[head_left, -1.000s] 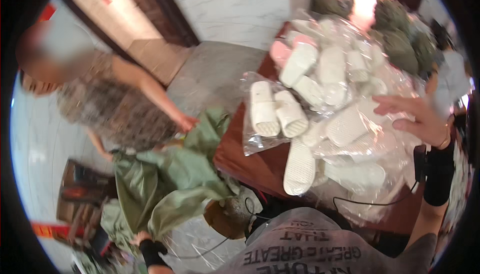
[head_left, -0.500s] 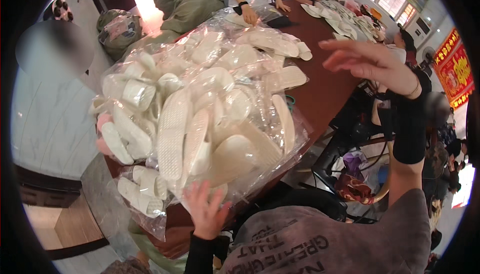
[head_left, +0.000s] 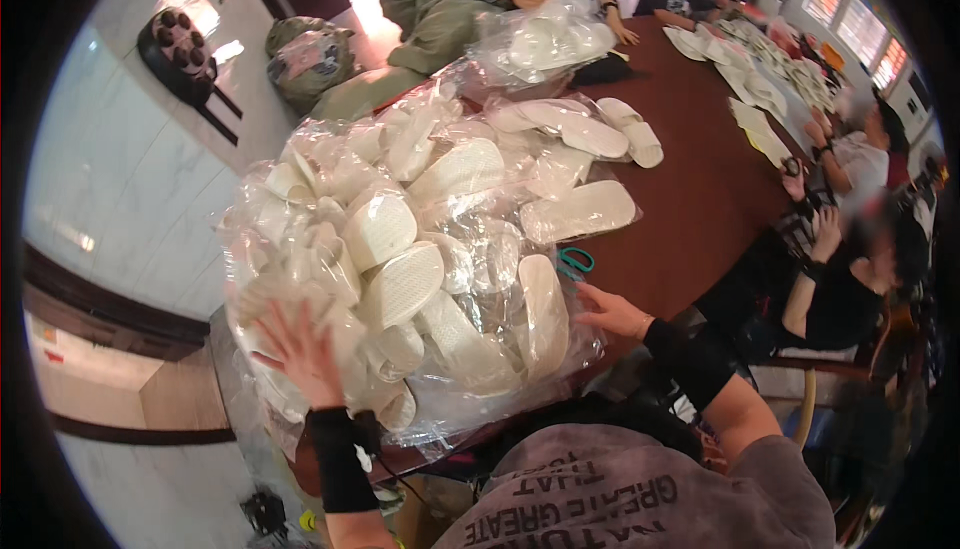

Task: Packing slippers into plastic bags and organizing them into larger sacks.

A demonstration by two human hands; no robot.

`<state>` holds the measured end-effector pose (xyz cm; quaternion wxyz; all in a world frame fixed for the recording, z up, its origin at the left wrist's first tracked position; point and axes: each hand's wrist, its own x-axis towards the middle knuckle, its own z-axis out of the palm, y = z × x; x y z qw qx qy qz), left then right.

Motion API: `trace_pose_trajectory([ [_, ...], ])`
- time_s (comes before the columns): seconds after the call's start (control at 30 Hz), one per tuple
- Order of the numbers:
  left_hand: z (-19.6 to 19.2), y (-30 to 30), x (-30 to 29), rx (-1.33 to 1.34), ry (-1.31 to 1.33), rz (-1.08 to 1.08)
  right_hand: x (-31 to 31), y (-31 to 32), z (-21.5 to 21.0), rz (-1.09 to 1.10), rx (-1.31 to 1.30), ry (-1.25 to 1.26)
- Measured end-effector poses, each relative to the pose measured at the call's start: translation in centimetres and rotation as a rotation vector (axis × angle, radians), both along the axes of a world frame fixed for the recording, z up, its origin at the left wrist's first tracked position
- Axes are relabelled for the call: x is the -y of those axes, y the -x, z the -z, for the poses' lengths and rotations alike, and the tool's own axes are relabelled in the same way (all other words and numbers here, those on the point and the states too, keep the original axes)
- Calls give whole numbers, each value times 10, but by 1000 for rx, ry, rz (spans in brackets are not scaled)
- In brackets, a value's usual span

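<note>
Both hands press the slipper bag.

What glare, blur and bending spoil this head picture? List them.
Head view: fisheye bends the brown table edge and leaves a black rim; window glare whitens the floor at upper left; highlights glint on the clear bag of white slippers; the left hand is slightly motion-blurred; the right hand is sharper.

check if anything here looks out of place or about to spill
The clear plastic bag of white slippers bulges past the near edge of the brown table, with the left hand and right hand pressed against it. Teal-handled scissors lie half tucked under the bag. A few loose slippers lie beside it.
</note>
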<state>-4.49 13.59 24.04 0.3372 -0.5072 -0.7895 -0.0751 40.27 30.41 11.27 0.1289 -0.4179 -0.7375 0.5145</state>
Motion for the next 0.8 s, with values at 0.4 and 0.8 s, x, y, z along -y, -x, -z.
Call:
trace_pose_trajectory([
  [0.4, 40, 47, -9, 346, -287, -123, -20, 69, -56, -59, -619, 594],
  [0.8, 44, 64, -37, 316, -188, -279, -141, 93, -300, 221, -833, -64],
])
